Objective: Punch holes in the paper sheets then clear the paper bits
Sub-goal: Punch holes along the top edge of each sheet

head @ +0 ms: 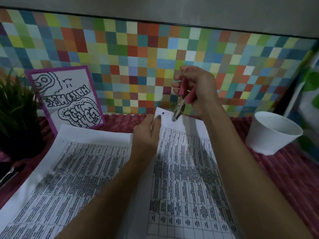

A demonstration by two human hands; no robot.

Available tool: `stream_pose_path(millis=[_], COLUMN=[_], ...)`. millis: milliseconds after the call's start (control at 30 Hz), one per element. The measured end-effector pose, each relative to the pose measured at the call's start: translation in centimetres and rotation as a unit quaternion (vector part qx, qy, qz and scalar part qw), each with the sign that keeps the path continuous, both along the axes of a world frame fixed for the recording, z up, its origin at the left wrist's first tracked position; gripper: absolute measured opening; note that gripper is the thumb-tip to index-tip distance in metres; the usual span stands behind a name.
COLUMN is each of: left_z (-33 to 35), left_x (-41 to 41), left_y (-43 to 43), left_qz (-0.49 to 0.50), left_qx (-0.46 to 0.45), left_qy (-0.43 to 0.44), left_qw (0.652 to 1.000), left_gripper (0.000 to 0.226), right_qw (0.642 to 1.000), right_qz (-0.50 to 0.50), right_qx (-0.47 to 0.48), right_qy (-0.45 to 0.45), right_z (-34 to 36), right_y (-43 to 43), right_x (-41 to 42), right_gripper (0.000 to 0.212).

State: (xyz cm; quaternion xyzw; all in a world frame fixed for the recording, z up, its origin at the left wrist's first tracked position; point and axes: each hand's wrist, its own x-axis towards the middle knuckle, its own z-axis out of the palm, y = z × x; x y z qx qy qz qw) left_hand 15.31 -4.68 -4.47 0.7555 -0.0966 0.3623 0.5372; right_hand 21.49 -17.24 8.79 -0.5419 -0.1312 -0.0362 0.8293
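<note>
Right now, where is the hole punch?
In the head view, centre-right: the right hand holds the hole punch over the far edge of the right paper sheet, beside the left hand.

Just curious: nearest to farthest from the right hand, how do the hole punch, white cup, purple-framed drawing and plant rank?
1. Hole punch, held in the right hand.
2. White cup, to its right.
3. Purple-framed drawing, leaning at left.
4. Plant, farthest left.
</note>
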Motion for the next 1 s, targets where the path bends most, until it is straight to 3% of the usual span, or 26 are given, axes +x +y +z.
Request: stream_pose_path(millis=[133,433,1000], left_z=[0.2,-0.2,0.4], left_x=[0.1,0.4,0.0], left_y=[0.1,0.1,-0.2], left_qz=[0.001,-0.007,-0.013], left_qx=[-0.039,-0.054,-0.045], left_qy=[0.007,0.008,-0.008], left_qw=[0.999,0.999,0.999], left_gripper=[0.039,0.030,0.039], right_qw=[0.999,0.992,0.985], right_qz=[-0.030,-0.083,-0.133], right_qx=[0.023,0.093,0.104], right_qy=[0.022,0.034,0.013], right_z=[-0.2,-0.4,-0.8], right_y=[-1.1,-2.6,-3.0], right_x=[0.6,0.7,1.9], right_gripper=[0.010,0.019,0.026])
